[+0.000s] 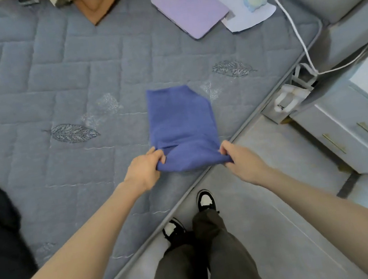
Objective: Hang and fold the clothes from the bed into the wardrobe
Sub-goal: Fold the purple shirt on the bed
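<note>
Head view: the soft blue knitted garment point(182, 125) lies part-folded on the grey quilted mattress point(52, 86) near its edge. The left hand point(143, 171) and right hand point(242, 159) each pinch a near corner. It should handle light and limp (hold at corners). A lilac flat case point(189, 6) and a white cable point(292, 22) lie well apart.

place: home bedroom | cues: quilted mattress point(51, 75) (bare), drawer unit point(352, 134) beside it, tiled floor point(285, 231)
</note>
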